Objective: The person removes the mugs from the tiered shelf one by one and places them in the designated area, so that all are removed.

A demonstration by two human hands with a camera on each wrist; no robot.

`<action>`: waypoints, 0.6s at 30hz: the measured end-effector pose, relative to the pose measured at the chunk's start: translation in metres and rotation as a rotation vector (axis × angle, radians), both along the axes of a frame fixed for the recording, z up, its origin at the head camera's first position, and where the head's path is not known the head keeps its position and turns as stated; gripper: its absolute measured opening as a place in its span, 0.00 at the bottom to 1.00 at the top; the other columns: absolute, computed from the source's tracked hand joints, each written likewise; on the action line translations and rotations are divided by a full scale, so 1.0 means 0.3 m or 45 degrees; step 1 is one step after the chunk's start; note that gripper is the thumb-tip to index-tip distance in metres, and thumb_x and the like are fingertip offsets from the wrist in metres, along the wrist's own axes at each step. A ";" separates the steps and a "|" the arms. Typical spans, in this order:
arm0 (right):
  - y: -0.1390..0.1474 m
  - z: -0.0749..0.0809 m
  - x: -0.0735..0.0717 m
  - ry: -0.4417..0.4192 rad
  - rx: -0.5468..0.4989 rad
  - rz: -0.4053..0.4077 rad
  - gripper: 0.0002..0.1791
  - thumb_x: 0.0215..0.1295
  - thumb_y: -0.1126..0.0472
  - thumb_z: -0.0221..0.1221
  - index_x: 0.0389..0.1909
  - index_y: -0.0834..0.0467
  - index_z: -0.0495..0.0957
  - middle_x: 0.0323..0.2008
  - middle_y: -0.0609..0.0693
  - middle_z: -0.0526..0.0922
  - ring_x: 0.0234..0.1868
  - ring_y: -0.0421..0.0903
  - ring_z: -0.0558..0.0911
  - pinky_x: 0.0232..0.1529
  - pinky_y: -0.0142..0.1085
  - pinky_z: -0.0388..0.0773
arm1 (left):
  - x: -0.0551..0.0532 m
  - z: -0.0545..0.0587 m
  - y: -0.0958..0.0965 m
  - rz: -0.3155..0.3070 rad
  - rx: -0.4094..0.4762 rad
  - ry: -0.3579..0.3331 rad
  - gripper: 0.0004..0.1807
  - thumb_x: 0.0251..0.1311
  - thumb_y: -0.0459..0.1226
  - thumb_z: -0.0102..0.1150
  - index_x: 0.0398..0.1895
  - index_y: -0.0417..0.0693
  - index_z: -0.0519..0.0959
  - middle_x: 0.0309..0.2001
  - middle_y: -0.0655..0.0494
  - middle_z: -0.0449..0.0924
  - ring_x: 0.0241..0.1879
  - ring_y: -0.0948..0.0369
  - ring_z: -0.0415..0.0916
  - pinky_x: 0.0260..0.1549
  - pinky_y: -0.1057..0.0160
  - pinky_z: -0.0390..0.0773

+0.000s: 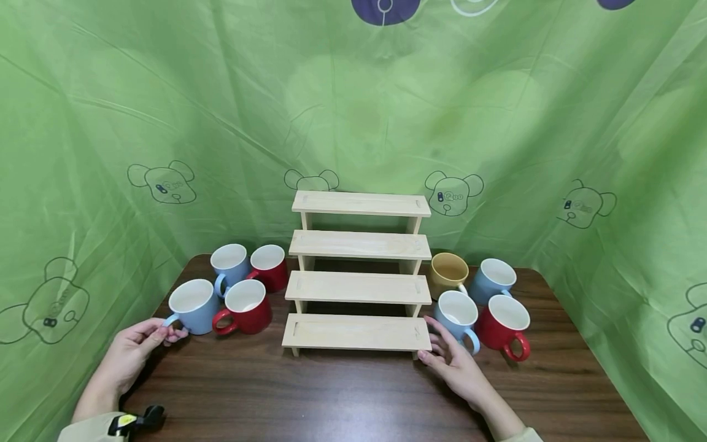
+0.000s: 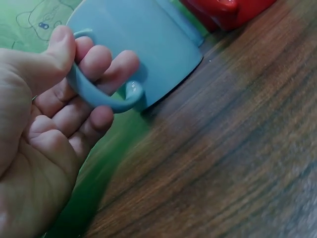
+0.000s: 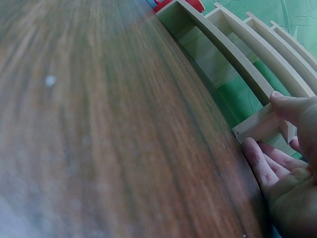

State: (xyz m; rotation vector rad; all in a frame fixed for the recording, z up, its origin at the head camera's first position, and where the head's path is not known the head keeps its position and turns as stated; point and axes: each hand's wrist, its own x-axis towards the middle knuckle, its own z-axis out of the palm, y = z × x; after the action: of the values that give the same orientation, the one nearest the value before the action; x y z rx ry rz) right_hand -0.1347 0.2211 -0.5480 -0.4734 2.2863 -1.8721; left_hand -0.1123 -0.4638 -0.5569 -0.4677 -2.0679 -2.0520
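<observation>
My left hand (image 1: 129, 354) holds the handle of a light blue mug (image 1: 199, 306) standing at the table's left side. In the left wrist view, fingers of that hand (image 2: 59, 114) pass through the handle loop and the thumb lies against it. At the centre stands a pale wooden stepped shelf (image 1: 356, 331) with several bare tiers. My right hand (image 1: 455, 368) grips the right end of its lowest step, the thumb on the front corner. In the right wrist view the fingers of this hand (image 3: 285, 168) lie along the shelf's side leg.
Left of the shelf are another blue mug (image 1: 229, 264) and two red mugs (image 1: 251, 313) (image 1: 270, 270). On its right stand a yellow mug (image 1: 442, 279), two blue mugs (image 1: 450, 316) (image 1: 488, 285) and a red mug (image 1: 497, 328). Green printed cloth (image 1: 353, 110) hangs behind the wooden table (image 1: 331, 399).
</observation>
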 end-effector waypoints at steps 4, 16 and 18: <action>-0.001 0.001 0.001 0.004 0.004 0.000 0.44 0.78 0.66 0.66 0.87 0.56 0.55 0.68 0.69 0.78 0.62 0.41 0.84 0.58 0.30 0.84 | -0.004 0.005 0.001 -0.036 -0.058 -0.015 0.12 0.80 0.18 0.42 0.45 0.20 0.78 0.43 0.46 0.93 0.46 0.62 0.91 0.44 0.68 0.86; 0.008 0.034 0.010 0.101 0.200 0.024 0.44 0.77 0.62 0.68 0.86 0.59 0.56 0.66 0.67 0.81 0.62 0.45 0.85 0.57 0.32 0.85 | 0.006 0.022 0.008 0.019 -0.110 -0.063 0.09 0.80 0.19 0.46 0.48 0.13 0.74 0.42 0.45 0.93 0.46 0.63 0.90 0.42 0.67 0.86; 0.011 0.057 0.022 0.126 0.268 0.030 0.44 0.77 0.60 0.69 0.86 0.58 0.57 0.65 0.66 0.82 0.62 0.50 0.86 0.55 0.33 0.86 | 0.015 0.027 0.012 0.052 -0.127 -0.075 0.09 0.80 0.19 0.48 0.48 0.14 0.76 0.42 0.45 0.93 0.46 0.64 0.90 0.43 0.68 0.86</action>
State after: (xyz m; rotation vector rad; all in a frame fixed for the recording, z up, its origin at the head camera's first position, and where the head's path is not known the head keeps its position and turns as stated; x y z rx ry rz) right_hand -0.1280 0.2245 -0.5310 -0.5703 2.4943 -1.6066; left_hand -0.1078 -0.4603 -0.5487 -0.3823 -2.2027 -1.9697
